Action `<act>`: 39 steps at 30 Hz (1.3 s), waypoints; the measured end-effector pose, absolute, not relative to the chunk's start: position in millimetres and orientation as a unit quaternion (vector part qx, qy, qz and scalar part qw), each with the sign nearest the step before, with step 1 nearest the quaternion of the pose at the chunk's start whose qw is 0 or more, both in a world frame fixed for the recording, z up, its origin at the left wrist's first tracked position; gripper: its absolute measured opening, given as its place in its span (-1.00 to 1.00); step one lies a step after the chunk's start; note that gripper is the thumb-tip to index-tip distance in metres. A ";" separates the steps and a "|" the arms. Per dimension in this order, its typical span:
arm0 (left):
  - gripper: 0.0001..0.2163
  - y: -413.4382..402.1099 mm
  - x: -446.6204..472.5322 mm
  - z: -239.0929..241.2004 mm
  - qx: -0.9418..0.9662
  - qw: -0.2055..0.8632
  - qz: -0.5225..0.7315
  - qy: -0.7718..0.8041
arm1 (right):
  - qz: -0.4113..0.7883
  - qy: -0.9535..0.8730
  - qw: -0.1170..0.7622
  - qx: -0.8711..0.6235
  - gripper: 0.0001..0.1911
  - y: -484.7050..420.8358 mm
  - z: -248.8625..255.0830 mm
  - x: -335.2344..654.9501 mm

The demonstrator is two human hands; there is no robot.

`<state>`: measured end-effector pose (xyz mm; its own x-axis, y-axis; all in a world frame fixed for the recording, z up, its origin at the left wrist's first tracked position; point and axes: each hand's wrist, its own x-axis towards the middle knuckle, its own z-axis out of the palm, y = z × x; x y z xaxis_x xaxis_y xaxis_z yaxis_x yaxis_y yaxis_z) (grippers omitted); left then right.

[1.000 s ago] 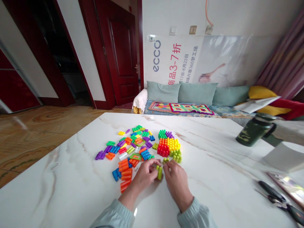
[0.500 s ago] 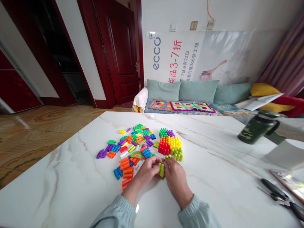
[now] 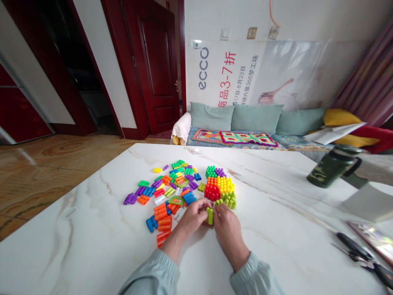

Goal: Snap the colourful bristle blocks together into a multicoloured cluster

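Between my two hands is a yellow-green tube-shaped plastic building block (image 3: pixel 210 216). My left hand (image 3: pixel 194 217) pinches it from the left with thumb and fingers. From the right, my right hand (image 3: pixel 227 225) has its curled fingertips pressed against the same block, partly hidden behind it. Just beyond my fingers stands a joined cluster of upright blocks, with red blocks (image 3: pixel 212 191), yellow blocks (image 3: pixel 226 185), green blocks (image 3: pixel 210 171), purple blocks (image 3: pixel 220 172) and yellow-green blocks (image 3: pixel 230 200). Loose orange blocks (image 3: pixel 164 223) lie left of my left hand.
Many loose coloured blocks, including purple blocks (image 3: pixel 130 199), spread over the left of the white marbled table (image 3: pixel 92 246). At the right are a dark green mug (image 3: pixel 330 166), black-handled scissors (image 3: pixel 356 248) and a phone-like flat object (image 3: pixel 373 237). A sofa (image 3: pixel 211 116) stands behind.
The yellow-green block between my hands has shifted and turned slightly, and my fingertips have moved a little with it. The other blocks lie as before.
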<state>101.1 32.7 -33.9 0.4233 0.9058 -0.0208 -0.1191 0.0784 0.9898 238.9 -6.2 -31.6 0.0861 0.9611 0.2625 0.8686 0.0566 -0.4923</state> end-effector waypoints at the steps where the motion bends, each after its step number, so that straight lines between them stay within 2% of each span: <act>1: -0.85 32.4 100.7 -33.6 0.545 0.642 0.400 0.361 | 0.086 -0.672 0.281 -0.680 -0.69 -6.1 -32.3 239.2; 13: -0.81 32.0 103.5 -29.5 0.523 0.656 0.402 0.367 | 0.078 -0.678 0.312 -0.661 -0.71 -5.3 -35.8 240.5; 18: -0.82 29.6 101.2 -27.5 0.522 0.659 0.397 0.369 | 0.052 -0.634 0.358 -0.683 -0.66 -6.6 -36.2 242.9; 22: -0.80 23.8 102.0 -24.1 0.515 0.684 0.374 0.356 | 0.013 -0.591 0.391 -0.705 -0.75 -8.5 -33.5 247.4; 31: -0.78 23.4 102.8 -21.5 0.507 0.689 0.374 0.358 | -0.008 -0.597 0.242 -0.765 -0.58 -6.7 -26.9 248.5; 39: -0.81 19.2 102.1 -14.6 0.481 0.713 0.375 0.346 | -0.002 -0.595 0.211 -0.775 -0.58 -8.4 -22.2 246.8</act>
